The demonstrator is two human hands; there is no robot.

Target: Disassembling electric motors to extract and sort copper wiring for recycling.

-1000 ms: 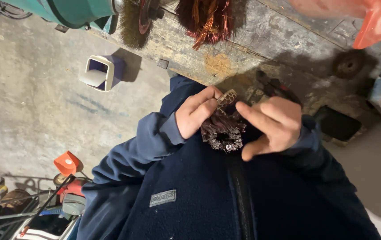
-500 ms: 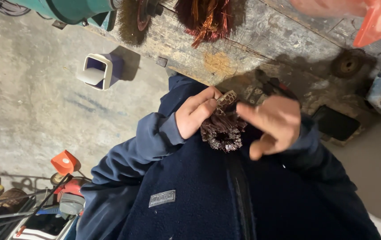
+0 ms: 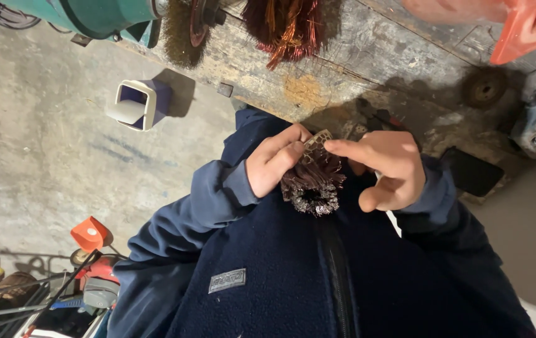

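- Copper-wound motor core point(image 3: 311, 181), dark and cylindrical with frayed reddish wire ends, sits between the two hands, held close against the chest of the dark blue fleece jacket point(image 3: 268, 275) and just below the edge of the wooden workbench point(image 3: 355, 69).
- Left hand point(image 3: 275, 164) is on the core's left side, fingers curled around its upper part, thumb pressed along the side; it has a closed hold on the core.
- Right hand point(image 3: 383, 168) is on the core's right side; its index finger reaches across to the top end of the core, where a small pale slotted piece point(image 3: 318, 139) sticks up. The other fingers are loosely bent, thumb pointing down. Whether this hand actually pinches the core or only touches its top cannot be told.
- Lower end of the core, showing a ring of dull wire, points toward the jacket's zip point(image 3: 336, 275).
- On the workbench beyond the core lies a bundle of loose copper wire point(image 3: 283, 25), orange and dark red, well apart from the hands.
- Left of that bundle, a round wire brush wheel point(image 3: 180, 34) is mounted on a teal bench grinder point(image 3: 105, 14).
- Far from the core, on the concrete floor point(image 3: 36, 125) to its left, stands a small white and blue square container point(image 3: 135, 103).
- Lower left of the core, near the jacket's sleeve, lies a heap of tools with an orange cap point(image 3: 89, 233).
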